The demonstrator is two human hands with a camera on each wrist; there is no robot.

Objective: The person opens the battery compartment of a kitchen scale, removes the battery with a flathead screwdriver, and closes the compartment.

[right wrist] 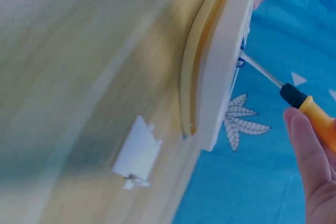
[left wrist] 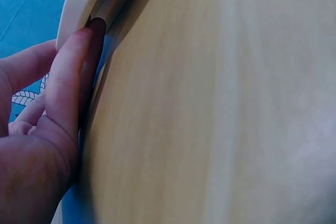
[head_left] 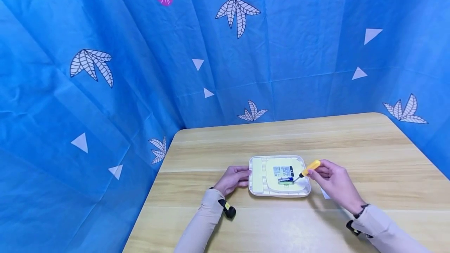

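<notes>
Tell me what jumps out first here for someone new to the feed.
The white square device lying back-up mid-table, its battery bay open with a blue battery showing. The right hand holds a yellow-handled screwdriver with its tip at that bay, while the left hand steadies the device's left edge. A small white cover lies loose on the wooden table to the right of the device.

Two sleeved arms reach forward, hands set a little apart.

The left hand [head_left: 233, 179] lies low with straight fingers [left wrist: 73, 72] pointing right, fingertips pressed against something. The right hand [head_left: 334, 180] is raised slightly, its fingers and thumb [right wrist: 310, 150] curled in a pinch grip. Both wrists carry dark straps.
</notes>
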